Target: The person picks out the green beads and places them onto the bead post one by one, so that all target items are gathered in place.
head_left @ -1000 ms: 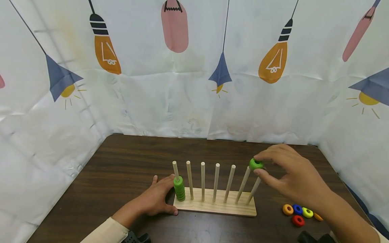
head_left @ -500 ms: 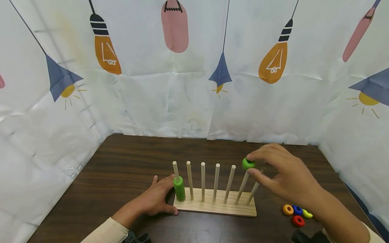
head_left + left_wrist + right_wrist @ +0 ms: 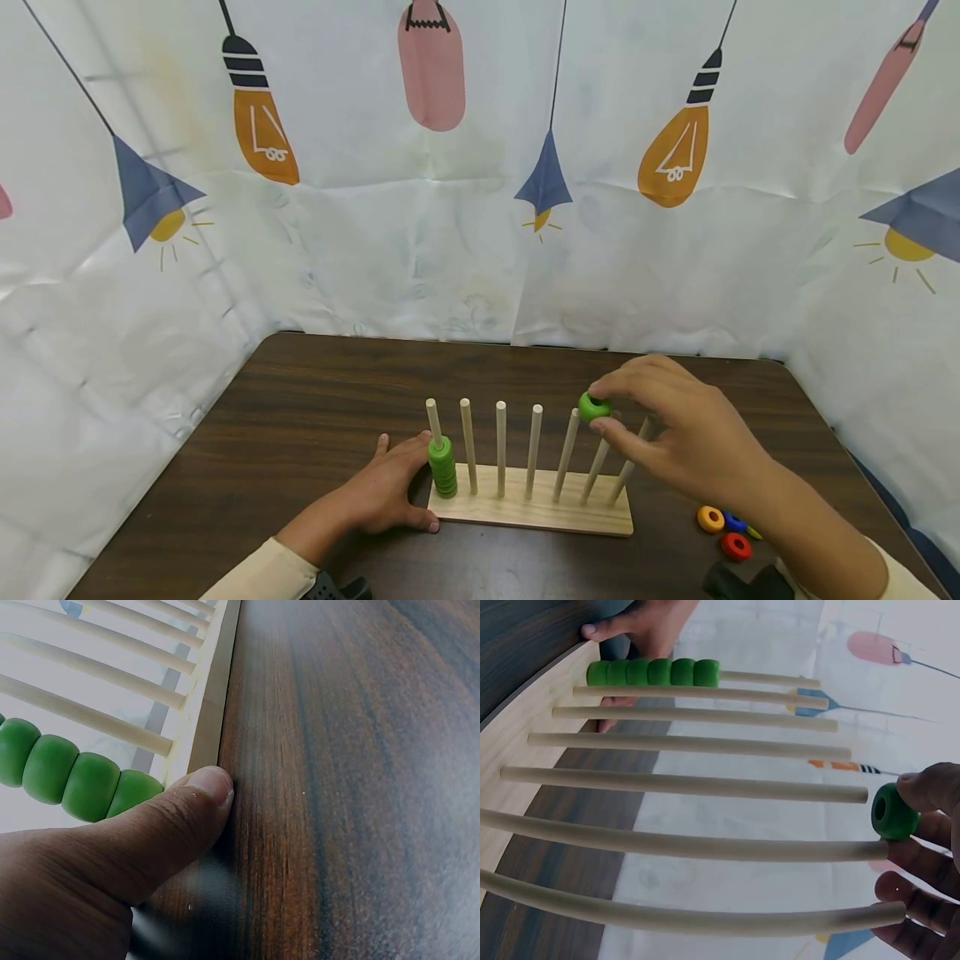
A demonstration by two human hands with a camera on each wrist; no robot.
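A wooden peg rack [image 3: 528, 510] with several upright pegs stands on the table. Its leftmost peg carries a stack of green beads [image 3: 442, 468], its upper part bare. My left hand [image 3: 386, 492] grips the rack's left end. The thumb [image 3: 191, 802] lies along the front edge, and the fingers reach behind the stack. High over the rack, my right hand [image 3: 682, 425] pinches one green bead [image 3: 594, 407] between thumb and fingers. In the right wrist view this bead [image 3: 895, 812] is close to the peg tips, its hole facing them; the other fingers spread beside two nearer pegs.
Loose beads lie on the table right of the rack: an orange bead [image 3: 710, 519], a red bead [image 3: 736, 547], a blue bead [image 3: 734, 522] and a yellow one partly hidden by the right forearm. A white patterned sheet [image 3: 450, 250] hangs behind the dark wooden table [image 3: 337, 375].
My right hand has moved left with the green bead, from above the right end peg to near the third peg from the right. The left hand and rack have stayed put.
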